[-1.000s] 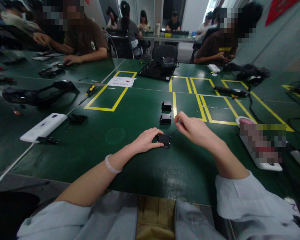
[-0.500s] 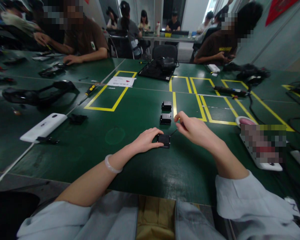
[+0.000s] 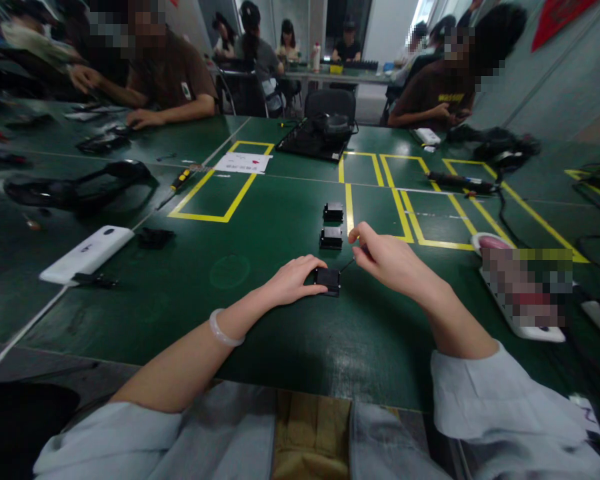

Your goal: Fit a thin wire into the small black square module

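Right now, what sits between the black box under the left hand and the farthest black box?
In the head view, one more small black box lies between the near black box held by the left hand and the far black box, all apart.

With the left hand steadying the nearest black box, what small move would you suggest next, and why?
Probably keep the left hand pressing the box and ease the thin tool in the right hand down at the box's right edge: its tip already sits there, and the box rests flat on the table.
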Available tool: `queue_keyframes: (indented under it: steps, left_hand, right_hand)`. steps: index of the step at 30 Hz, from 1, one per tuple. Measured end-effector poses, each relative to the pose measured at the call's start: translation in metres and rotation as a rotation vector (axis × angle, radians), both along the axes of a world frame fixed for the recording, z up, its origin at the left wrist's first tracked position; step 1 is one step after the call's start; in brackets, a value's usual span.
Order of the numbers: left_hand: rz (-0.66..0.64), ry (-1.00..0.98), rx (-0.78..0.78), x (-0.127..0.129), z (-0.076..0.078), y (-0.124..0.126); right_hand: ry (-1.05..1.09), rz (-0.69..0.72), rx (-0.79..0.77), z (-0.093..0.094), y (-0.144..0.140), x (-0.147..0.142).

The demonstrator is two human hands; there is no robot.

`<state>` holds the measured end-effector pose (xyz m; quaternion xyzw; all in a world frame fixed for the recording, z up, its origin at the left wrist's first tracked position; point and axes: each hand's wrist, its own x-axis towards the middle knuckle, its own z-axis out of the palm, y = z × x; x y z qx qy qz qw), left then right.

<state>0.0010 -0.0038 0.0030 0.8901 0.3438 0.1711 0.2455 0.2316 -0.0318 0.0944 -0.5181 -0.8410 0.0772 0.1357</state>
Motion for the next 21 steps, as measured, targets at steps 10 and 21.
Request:
queue_keyframes:
  steps: [10,21]
  left_hand:
    - [0.003,0.007,-0.002,-0.0002,0.0006,-0.0008]
    - [-0.006,0.016,0.011,-0.0014,-0.0002,0.0001]
  right_hand:
    - [-0.041,0.015,0.030,-0.0025,0.0013,0.0005]
    - [-0.016,0.012,0.007,0.0007,-0.0004,-0.0009]
